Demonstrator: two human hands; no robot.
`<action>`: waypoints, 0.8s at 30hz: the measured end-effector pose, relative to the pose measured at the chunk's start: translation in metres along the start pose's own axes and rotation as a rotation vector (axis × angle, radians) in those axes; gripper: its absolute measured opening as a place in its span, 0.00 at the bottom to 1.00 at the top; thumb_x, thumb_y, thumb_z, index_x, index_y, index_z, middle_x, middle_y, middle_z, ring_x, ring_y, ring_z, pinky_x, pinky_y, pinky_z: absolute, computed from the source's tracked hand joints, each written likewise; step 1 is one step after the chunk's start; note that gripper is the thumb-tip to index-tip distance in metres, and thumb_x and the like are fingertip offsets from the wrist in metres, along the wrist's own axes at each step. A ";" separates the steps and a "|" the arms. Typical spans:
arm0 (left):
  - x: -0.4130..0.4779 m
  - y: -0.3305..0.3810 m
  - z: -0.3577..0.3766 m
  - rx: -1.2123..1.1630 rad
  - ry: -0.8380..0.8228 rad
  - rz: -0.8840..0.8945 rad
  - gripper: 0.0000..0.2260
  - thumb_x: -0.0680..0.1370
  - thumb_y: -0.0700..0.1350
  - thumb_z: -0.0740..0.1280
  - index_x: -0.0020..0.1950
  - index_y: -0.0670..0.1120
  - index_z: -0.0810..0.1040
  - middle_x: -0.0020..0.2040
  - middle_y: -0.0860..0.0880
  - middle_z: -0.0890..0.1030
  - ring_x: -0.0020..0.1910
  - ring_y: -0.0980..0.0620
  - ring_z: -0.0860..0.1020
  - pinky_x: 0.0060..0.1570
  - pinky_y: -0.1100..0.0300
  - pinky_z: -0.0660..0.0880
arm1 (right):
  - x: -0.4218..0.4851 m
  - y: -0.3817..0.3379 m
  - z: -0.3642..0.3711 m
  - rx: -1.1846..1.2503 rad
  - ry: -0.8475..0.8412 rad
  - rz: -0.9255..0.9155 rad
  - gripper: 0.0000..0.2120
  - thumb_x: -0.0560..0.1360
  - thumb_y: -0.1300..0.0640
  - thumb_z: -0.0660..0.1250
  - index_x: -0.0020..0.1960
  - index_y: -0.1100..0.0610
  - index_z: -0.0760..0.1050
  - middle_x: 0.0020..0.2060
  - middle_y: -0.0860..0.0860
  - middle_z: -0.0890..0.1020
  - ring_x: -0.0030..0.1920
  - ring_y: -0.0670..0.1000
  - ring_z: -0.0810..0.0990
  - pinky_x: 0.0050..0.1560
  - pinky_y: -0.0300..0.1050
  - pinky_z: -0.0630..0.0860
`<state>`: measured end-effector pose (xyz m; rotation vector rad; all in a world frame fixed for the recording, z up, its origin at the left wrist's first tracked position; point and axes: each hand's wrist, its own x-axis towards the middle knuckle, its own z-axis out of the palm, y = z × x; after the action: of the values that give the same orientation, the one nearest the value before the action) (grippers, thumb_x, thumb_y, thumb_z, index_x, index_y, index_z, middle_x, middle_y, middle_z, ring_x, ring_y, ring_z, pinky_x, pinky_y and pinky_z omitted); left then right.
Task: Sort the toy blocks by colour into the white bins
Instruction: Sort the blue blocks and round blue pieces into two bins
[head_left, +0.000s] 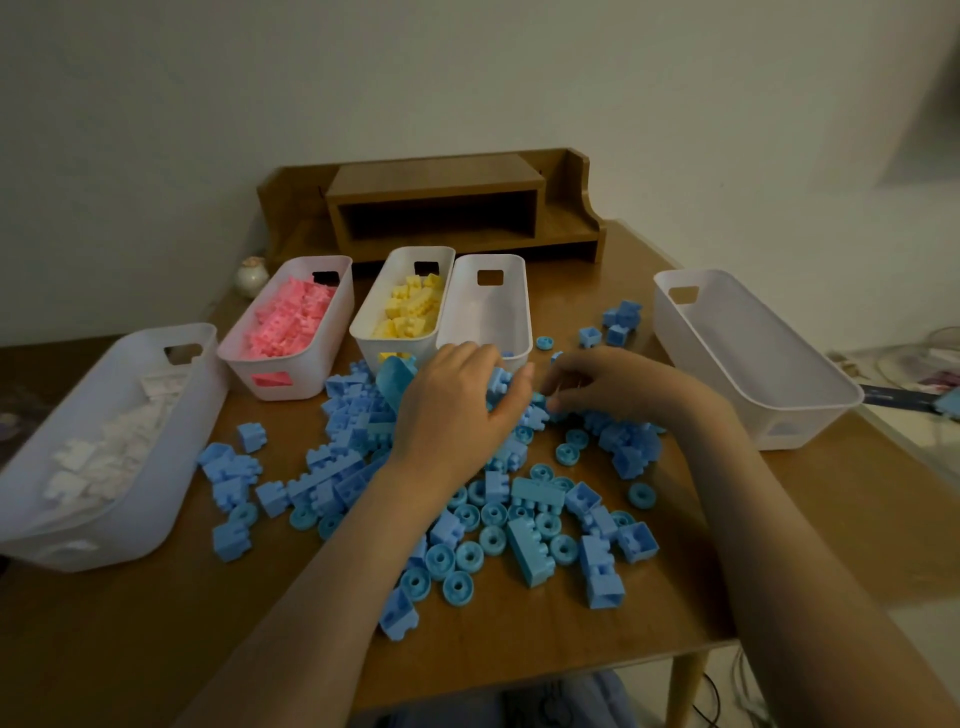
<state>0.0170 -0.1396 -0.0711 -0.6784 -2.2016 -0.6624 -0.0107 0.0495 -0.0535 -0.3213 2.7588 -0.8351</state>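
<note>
Curled left hand (457, 410) clutches a handful of blue blocks (332, 483) at the pile's 12 o'clock edge, and right hand (608, 384) beside it pinches one small piece. This looks like the blue-gathering step; the next move is to carry them to the empty bin (488, 317) at 12 o'clock.

Left hand (457, 410) grips blue blocks (498, 382) from the pile on the table (156, 623); right hand (613, 384) pinches 1 small block (540, 399). 5 white bins (753, 364) stand around.
</note>
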 end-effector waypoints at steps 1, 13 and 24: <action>0.000 0.000 -0.001 -0.022 0.013 -0.018 0.15 0.78 0.53 0.57 0.36 0.46 0.65 0.33 0.54 0.64 0.32 0.54 0.66 0.30 0.63 0.60 | 0.000 0.000 0.000 -0.003 0.035 -0.007 0.06 0.76 0.52 0.66 0.52 0.48 0.75 0.43 0.42 0.76 0.45 0.43 0.74 0.42 0.34 0.68; 0.002 0.002 0.023 0.278 -0.203 0.402 0.11 0.68 0.33 0.70 0.47 0.45 0.81 0.37 0.47 0.74 0.37 0.45 0.74 0.36 0.55 0.66 | 0.008 0.002 0.000 0.250 0.559 -0.195 0.03 0.78 0.57 0.63 0.49 0.51 0.74 0.40 0.47 0.78 0.41 0.45 0.77 0.40 0.34 0.71; 0.001 0.007 0.027 0.250 -0.230 0.406 0.11 0.67 0.40 0.76 0.47 0.44 0.79 0.41 0.48 0.78 0.41 0.47 0.77 0.38 0.57 0.69 | 0.014 -0.003 0.004 0.228 0.660 -0.295 0.05 0.76 0.61 0.64 0.50 0.52 0.74 0.45 0.50 0.78 0.43 0.44 0.74 0.42 0.27 0.68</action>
<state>0.0073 -0.1170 -0.0851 -1.0687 -2.2042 -0.1038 -0.0227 0.0408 -0.0576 -0.4879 3.1955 -1.5577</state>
